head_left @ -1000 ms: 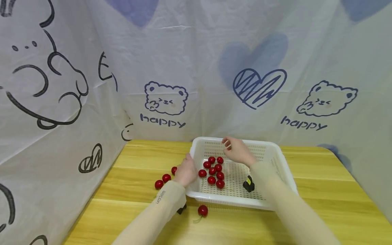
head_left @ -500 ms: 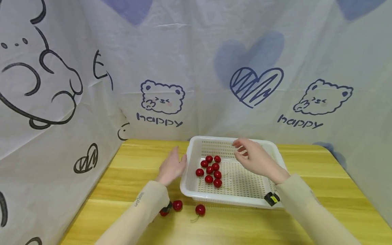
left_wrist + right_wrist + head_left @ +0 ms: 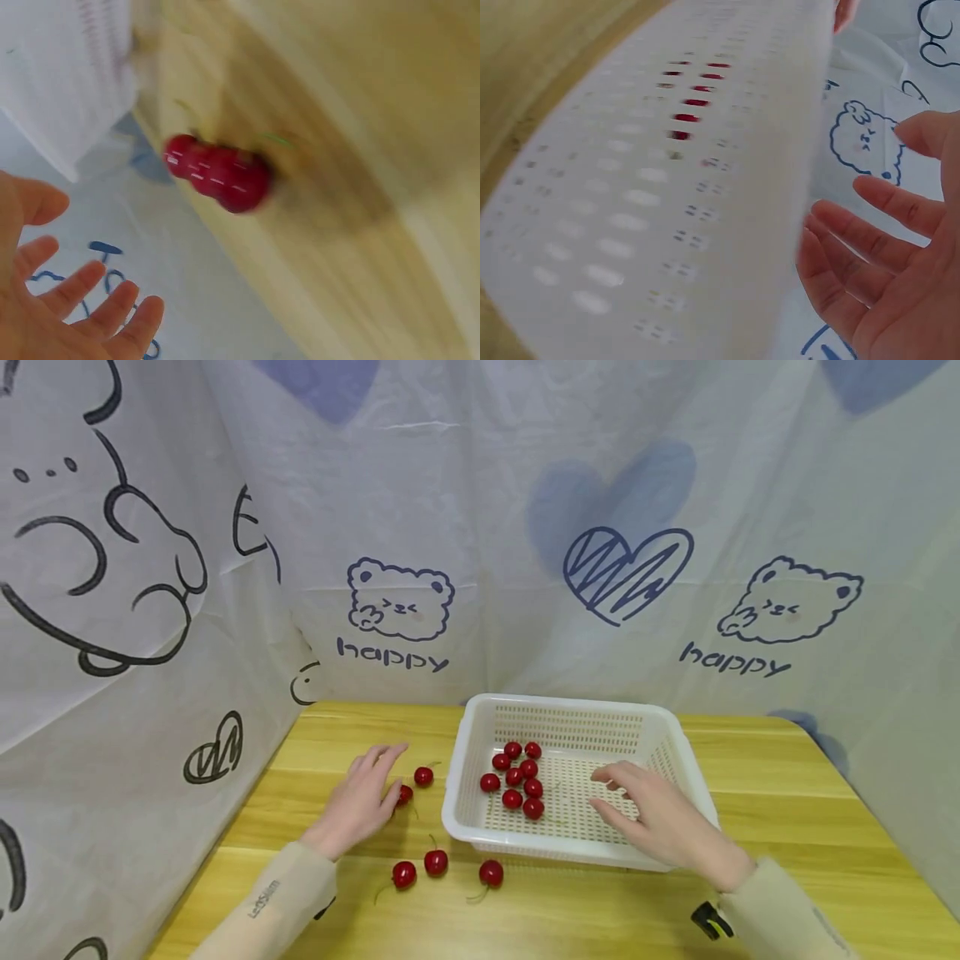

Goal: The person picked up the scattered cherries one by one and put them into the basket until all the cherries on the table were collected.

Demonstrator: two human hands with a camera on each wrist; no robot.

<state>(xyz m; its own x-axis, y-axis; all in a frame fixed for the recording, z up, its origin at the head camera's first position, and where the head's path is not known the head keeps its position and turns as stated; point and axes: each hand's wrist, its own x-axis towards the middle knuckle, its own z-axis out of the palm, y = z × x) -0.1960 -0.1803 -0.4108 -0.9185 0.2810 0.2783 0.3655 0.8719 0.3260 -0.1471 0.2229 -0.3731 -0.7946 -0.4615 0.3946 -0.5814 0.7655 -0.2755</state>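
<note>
While the white basket (image 3: 555,846) sits in the same spot just right of centre, both hands have shifted. Half a second ago the left hand (image 3: 356,802) was beside the basket's left rim; now it is over the desk (image 3: 780,827) at the left of the frame, among the loose cherries. Its fingers are spread and released, holding nothing. Its thumb is right by a half-hidden cherry (image 3: 403,795); I cannot tell whether they touch. Another cherry (image 3: 423,776) lies just beyond, nearer the basket.

The right hand (image 3: 671,822) has dropped from near the basket's far side to its right front part. Its fingers are loosely bent and grasp nothing, with the thumb held apart; whether the hand brushes the rim is unclear.

Inside the basket, the cluster of red cherries (image 3: 513,776) lies toward the left half, arranged as it was a second ago. Below the basket in the frame, three more rest on the desk: a leftmost cherry (image 3: 404,874), a middle cherry (image 3: 436,862) and a rightmost cherry (image 3: 491,873).

My reading is that both hands are free for handling fruit, the left one better placed for the cherries outside, which remain to be dealt with.
</note>
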